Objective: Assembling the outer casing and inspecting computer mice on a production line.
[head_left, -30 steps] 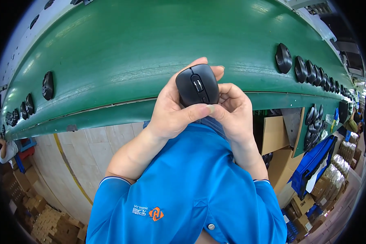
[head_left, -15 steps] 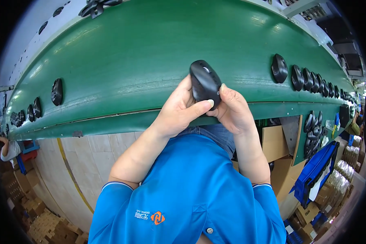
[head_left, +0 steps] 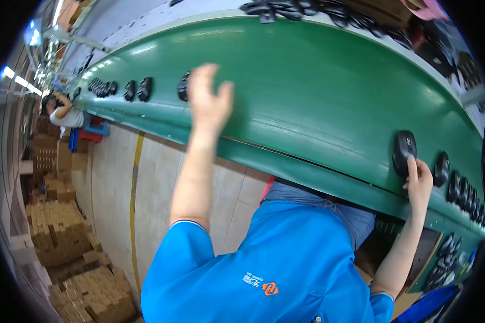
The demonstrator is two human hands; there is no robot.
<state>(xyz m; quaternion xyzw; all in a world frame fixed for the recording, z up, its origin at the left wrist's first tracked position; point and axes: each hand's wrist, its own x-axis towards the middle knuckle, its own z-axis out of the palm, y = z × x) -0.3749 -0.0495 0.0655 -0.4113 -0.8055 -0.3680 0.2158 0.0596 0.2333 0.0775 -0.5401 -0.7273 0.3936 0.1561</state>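
Note:
At the right, my right hand (head_left: 419, 182) grips the near end of a black computer mouse (head_left: 403, 148), its thumb on top and its other fingers partly hidden. My left hand (head_left: 207, 99) is stretched out over the green work surface (head_left: 285, 91), slightly smeared by motion, thumb and fingers apart. Just left of it another black mouse (head_left: 183, 88) lies on the surface, partly covered by the fingers. I cannot tell whether they touch it.
More mice (head_left: 145, 89) lie in a row to the left. Another row of mice (head_left: 441, 168) runs along the right. Dark mice (head_left: 285, 9) crowd the far ledge. Stacked cartons (head_left: 64, 231) stand on the floor at left, and a co-worker (head_left: 64, 114) sits beyond.
My hands have parted. The right one has carried the mouse to the right; the left has let go of it and reached left toward another mouse. The view has turned left.

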